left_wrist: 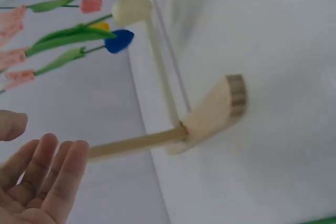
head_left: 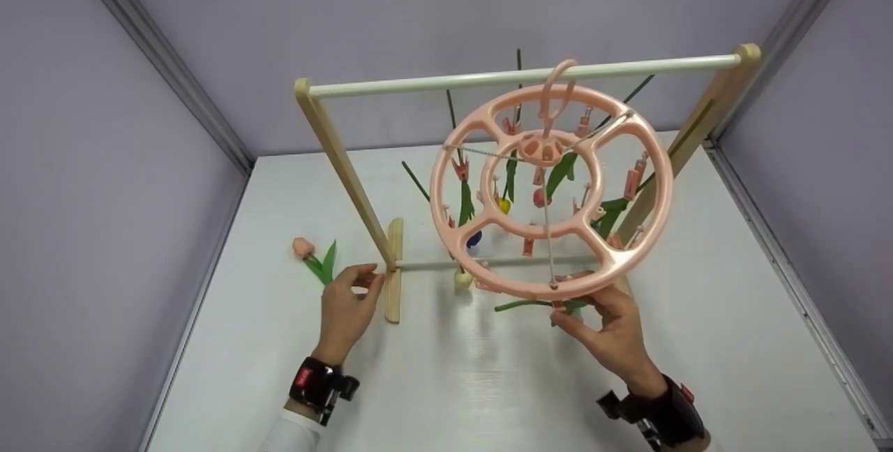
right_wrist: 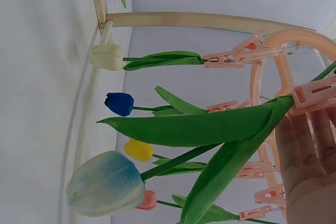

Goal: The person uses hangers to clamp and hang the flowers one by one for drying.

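A round pink clip hanger (head_left: 649,180) hangs from the white bar of a wooden rack (head_left: 342,152). Several artificial tulips hang upside down from its clips. My right hand (head_left: 572,307) is at the hanger's front rim and pinches a pink clip (right_wrist: 315,95). That clip holds the stem of a pale blue tulip (right_wrist: 105,184) with long green leaves. My left hand (head_left: 349,305) hovers open beside the rack's left wooden foot (head_left: 394,270) and holds nothing. A peach tulip (head_left: 303,247) lies on the table just left of that hand.
White (right_wrist: 107,57), blue (right_wrist: 119,103) and yellow (right_wrist: 139,150) tulips hang low under the hanger. The rack's lower crossbar (head_left: 432,265) runs between its feet. Lilac walls close in the white table (head_left: 446,382) on three sides.
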